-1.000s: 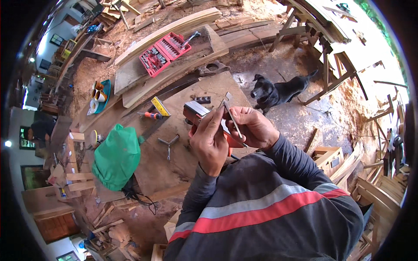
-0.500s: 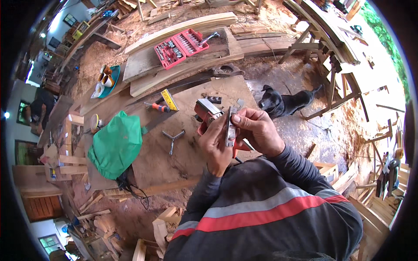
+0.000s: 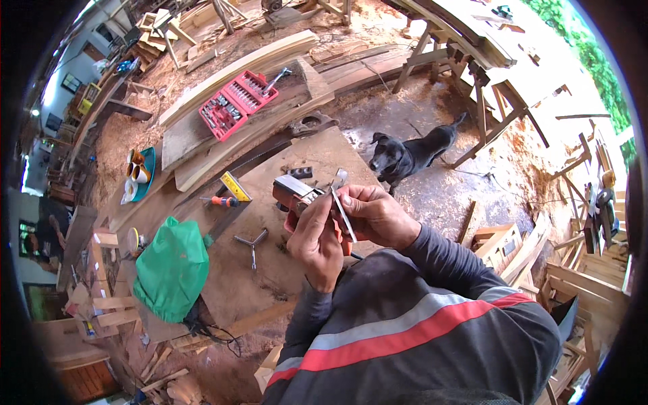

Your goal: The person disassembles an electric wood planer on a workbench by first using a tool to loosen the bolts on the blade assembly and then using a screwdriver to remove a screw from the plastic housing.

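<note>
Both hands hold a thin, flat metal plate (image 3: 343,217) in front of my chest, now seen nearly edge-on. My left hand (image 3: 317,246) is closed on its left side, fingertips against the metal. On the other side, my right hand (image 3: 383,214) pinches it between thumb and fingers. Just behind my hands, a red power tool with a grey metal top (image 3: 291,187) lies on the wooden board, partly hidden by my left hand. A small pale metal piece (image 3: 341,175) shows above my right fingers; whether it is held, I cannot tell.
On the board (image 3: 270,277) lie a three-armed wrench (image 3: 252,247), a screwdriver (image 3: 223,201), a yellow square (image 3: 235,187) and a green cloth bag (image 3: 172,270). Farther back are a red socket set (image 3: 233,106) and a teal tray (image 3: 148,177) with cups. A black dog (image 3: 412,154) stands to the right.
The metal plate has been turned from showing its broad face to nearly edge-on, still between both hands. My view has shifted, so the bench things appear farther left.
</note>
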A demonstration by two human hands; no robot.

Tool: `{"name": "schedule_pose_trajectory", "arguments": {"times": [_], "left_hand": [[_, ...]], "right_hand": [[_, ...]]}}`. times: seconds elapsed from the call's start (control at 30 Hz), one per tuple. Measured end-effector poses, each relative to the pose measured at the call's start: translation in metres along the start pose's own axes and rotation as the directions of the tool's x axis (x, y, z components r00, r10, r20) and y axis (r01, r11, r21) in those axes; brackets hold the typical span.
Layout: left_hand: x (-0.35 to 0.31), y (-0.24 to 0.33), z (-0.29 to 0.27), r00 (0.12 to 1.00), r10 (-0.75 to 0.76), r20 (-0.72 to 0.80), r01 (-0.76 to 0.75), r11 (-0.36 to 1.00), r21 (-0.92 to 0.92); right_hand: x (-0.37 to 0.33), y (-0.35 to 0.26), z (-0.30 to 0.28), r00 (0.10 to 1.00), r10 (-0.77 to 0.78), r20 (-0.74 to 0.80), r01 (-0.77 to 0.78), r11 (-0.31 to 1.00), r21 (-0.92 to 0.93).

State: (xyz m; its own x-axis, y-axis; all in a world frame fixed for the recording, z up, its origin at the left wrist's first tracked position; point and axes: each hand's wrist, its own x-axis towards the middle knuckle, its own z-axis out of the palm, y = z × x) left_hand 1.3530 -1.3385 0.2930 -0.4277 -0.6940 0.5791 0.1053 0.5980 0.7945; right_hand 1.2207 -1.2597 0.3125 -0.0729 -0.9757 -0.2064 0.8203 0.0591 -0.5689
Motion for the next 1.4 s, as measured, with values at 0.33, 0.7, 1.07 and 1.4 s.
{"name": "schedule_pose_trajectory", "arguments": {"times": [0.33,0.7,1.07,1.4], "left_hand": [[0.007,0.029,0.001,0.989,0.088,0.118,-0.111,0.973,0.202],[-0.009,0.016,-0.001,0.989,0.100,0.105,-0.124,0.960,0.251],[-0.018,0.012,-0.010,0.992,0.024,0.128,-0.066,0.940,0.334],[-0.028,-0.001,-0.015,0.965,-0.118,0.233,0.048,0.957,0.286]], "right_hand": [[-0.007,0.009,-0.016,0.980,-0.071,0.185,0.039,0.984,0.172],[-0.009,0.011,-0.016,0.990,0.056,0.129,-0.069,0.993,0.095],[-0.004,0.022,-0.018,0.935,0.078,0.347,-0.161,0.963,0.216],[-0.011,0.019,-0.028,0.993,0.112,0.035,-0.113,0.993,0.041]]}}
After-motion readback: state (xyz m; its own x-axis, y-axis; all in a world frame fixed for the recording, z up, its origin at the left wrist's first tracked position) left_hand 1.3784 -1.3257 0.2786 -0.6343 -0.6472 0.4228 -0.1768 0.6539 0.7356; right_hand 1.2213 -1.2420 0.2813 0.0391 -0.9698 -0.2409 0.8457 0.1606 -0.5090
